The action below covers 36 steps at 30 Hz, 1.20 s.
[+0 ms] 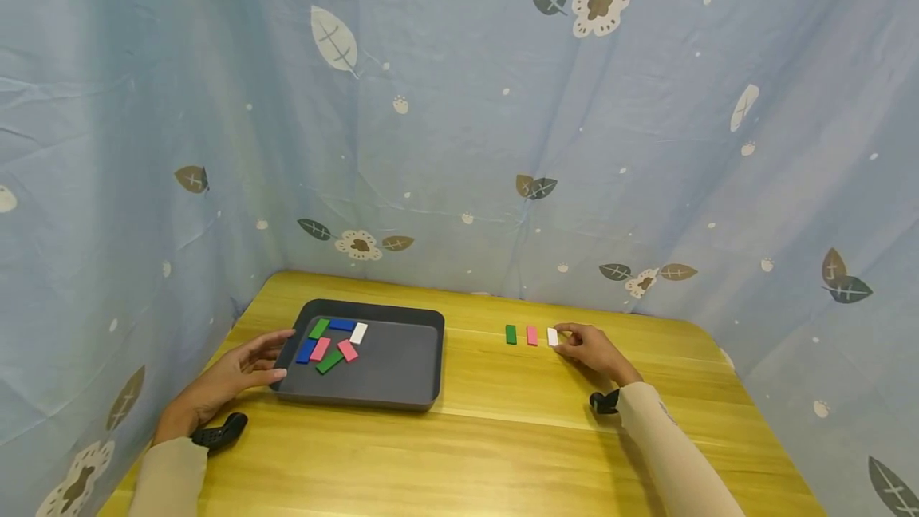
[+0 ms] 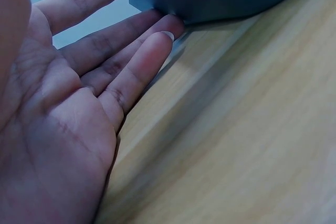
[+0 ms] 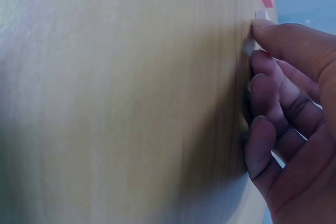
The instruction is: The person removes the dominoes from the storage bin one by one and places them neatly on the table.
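Note:
A dark grey tray [image 1: 402, 357] stands on the left of the wooden table. My left hand [image 1: 233, 377] is at its left side, fingers nearly straight and touching the outer wall, the thumb by the rim. On the right, my right hand [image 1: 590, 348] pinches a small white block [image 1: 552, 337] between thumb and fingers at the table surface. In the right wrist view only an end of this white block [image 3: 260, 14] shows past the thumb. To its left, in a row, lie a pink block [image 1: 532, 336] and a green block [image 1: 510, 334].
Inside the tray lie several flat blocks: blue ones such as the blue block [image 1: 342, 325], a white block [image 1: 359, 333], pink and green ones. A patterned blue curtain [image 1: 459, 142] hangs behind the table [image 1: 402, 461] and along both sides.

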Each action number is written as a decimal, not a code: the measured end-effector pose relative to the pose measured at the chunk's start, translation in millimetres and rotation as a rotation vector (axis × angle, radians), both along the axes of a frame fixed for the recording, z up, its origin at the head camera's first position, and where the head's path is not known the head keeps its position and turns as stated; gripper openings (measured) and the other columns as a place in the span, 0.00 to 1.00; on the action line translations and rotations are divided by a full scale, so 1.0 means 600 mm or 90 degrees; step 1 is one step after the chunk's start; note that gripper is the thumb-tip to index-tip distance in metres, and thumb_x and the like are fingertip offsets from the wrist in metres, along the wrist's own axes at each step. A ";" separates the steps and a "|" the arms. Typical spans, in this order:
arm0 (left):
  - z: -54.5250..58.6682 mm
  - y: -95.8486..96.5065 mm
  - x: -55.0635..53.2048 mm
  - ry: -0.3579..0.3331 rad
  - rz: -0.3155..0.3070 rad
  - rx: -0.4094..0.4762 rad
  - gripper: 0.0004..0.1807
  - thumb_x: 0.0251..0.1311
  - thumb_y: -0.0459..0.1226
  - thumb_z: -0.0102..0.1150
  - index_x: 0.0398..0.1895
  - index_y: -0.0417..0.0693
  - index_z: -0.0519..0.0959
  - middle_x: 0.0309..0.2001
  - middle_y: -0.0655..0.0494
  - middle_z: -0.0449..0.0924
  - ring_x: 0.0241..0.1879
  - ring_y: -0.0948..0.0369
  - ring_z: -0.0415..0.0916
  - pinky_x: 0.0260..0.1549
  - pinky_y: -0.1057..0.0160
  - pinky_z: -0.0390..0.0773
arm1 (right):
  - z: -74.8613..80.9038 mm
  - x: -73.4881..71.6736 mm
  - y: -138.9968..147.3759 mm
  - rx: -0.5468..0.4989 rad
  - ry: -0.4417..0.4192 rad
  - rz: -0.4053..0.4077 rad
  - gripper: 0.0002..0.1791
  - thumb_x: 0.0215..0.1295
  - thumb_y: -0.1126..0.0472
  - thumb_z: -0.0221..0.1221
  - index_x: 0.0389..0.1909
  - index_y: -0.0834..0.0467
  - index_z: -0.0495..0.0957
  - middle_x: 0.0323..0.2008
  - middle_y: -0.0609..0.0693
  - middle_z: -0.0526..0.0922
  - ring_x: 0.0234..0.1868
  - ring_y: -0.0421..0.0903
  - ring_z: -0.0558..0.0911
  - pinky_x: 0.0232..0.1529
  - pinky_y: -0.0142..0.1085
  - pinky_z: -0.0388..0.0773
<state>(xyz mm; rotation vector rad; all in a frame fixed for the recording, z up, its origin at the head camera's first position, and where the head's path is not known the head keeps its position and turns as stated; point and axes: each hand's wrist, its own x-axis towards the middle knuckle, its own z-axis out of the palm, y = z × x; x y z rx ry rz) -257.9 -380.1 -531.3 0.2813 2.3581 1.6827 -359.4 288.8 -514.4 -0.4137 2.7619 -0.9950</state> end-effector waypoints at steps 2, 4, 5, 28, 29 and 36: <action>0.000 0.000 -0.001 0.000 0.000 -0.002 0.39 0.72 0.40 0.62 0.82 0.51 0.57 0.77 0.41 0.54 0.65 0.39 0.60 0.53 0.49 0.73 | 0.001 0.000 0.000 -0.010 -0.007 -0.005 0.28 0.71 0.59 0.66 0.68 0.64 0.74 0.32 0.50 0.83 0.28 0.44 0.76 0.30 0.35 0.73; -0.001 0.000 -0.002 0.002 -0.003 -0.003 0.39 0.73 0.41 0.62 0.82 0.51 0.57 0.77 0.41 0.54 0.66 0.39 0.60 0.54 0.48 0.73 | 0.004 0.001 -0.001 -0.026 -0.015 -0.013 0.29 0.71 0.59 0.66 0.70 0.63 0.73 0.32 0.51 0.83 0.27 0.46 0.77 0.30 0.36 0.75; -0.001 0.000 -0.002 0.003 -0.004 -0.003 0.39 0.73 0.41 0.62 0.82 0.51 0.57 0.77 0.41 0.54 0.66 0.39 0.60 0.54 0.48 0.73 | 0.006 0.001 -0.001 -0.035 -0.016 -0.013 0.30 0.71 0.58 0.66 0.70 0.63 0.72 0.32 0.52 0.83 0.27 0.47 0.77 0.30 0.37 0.76; 0.001 0.003 0.002 0.007 0.003 0.011 0.39 0.71 0.40 0.64 0.81 0.51 0.58 0.76 0.41 0.56 0.65 0.40 0.60 0.53 0.50 0.74 | 0.062 -0.010 -0.135 -0.067 0.041 0.066 0.26 0.74 0.56 0.63 0.69 0.58 0.74 0.36 0.60 0.86 0.30 0.62 0.83 0.30 0.42 0.79; 0.001 0.002 0.002 0.007 0.004 0.011 0.39 0.71 0.40 0.64 0.81 0.51 0.58 0.76 0.41 0.56 0.65 0.40 0.60 0.53 0.50 0.74 | 0.064 -0.009 -0.142 -0.073 0.035 0.070 0.26 0.74 0.55 0.63 0.69 0.57 0.74 0.36 0.61 0.86 0.30 0.64 0.82 0.30 0.44 0.79; -0.004 0.000 0.000 0.009 -0.002 0.011 0.38 0.71 0.40 0.63 0.81 0.52 0.59 0.76 0.41 0.56 0.65 0.40 0.60 0.52 0.50 0.74 | 0.079 -0.010 -0.186 -0.067 0.038 0.096 0.24 0.74 0.49 0.62 0.69 0.47 0.76 0.39 0.61 0.85 0.25 0.69 0.77 0.19 0.39 0.73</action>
